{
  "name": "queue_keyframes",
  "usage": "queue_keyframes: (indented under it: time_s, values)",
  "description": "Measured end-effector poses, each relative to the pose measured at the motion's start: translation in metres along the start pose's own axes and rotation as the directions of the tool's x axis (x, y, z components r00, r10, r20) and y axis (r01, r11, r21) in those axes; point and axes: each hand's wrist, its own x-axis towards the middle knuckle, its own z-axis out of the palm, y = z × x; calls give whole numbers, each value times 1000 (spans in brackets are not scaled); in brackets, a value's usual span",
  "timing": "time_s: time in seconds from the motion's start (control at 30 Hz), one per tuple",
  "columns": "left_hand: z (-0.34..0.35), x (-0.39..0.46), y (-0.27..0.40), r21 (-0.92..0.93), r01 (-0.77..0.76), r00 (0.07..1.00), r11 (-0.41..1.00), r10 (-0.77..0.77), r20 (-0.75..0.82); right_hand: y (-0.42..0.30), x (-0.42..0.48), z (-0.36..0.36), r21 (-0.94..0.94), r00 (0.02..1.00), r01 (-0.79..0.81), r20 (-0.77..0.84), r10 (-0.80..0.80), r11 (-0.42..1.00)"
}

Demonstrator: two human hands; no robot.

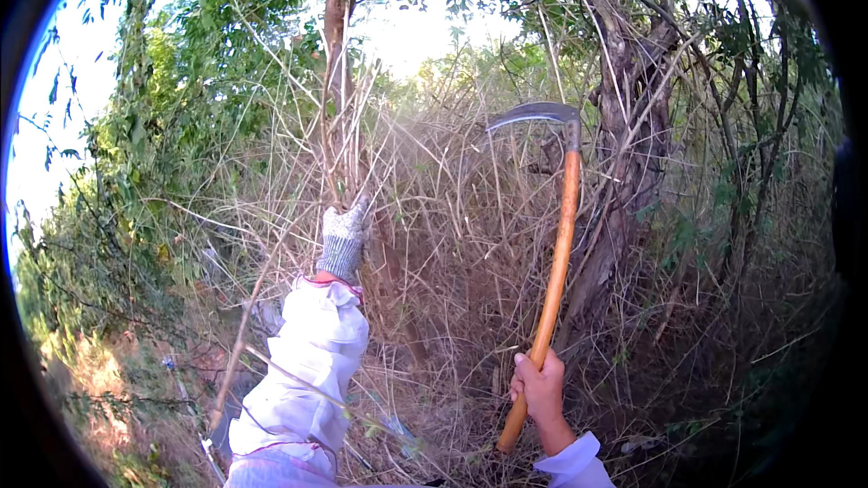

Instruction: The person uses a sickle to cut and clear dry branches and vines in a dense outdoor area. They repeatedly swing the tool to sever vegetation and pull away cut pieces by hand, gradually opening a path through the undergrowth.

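My right hand [541, 385], bare, grips a long-handled sickle near the lower end of its wooden handle [561, 251]. The handle rises almost upright, and the curved steel blade [536, 112] points left at the top. My left hand [344, 224] wears a grey knitted glove and reaches forward, closed around a bunch of thin dry stems [344, 156]. Its fingers are mostly hidden from me. A loose white sleeve [319, 346] covers the left forearm. The stems stand in front of a slim tree trunk [335, 34].
Behind the blade stands a thick, rough tree trunk [627, 115]. Tangled dry brush [454, 244] fills the middle. A cut-looking branch [244, 325] slants beside my left forearm. Leafy shrubs [190, 74] crowd the left, and dark thin trunks [749, 115] rise at the right.
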Motion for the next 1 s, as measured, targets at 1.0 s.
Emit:
queue_keyframes:
  time_s: [1.0]
  values:
    - [-24,-89,-76,-263,163,984,951,-136,118,-172,136,106,-261,845,504,347,-408,823]
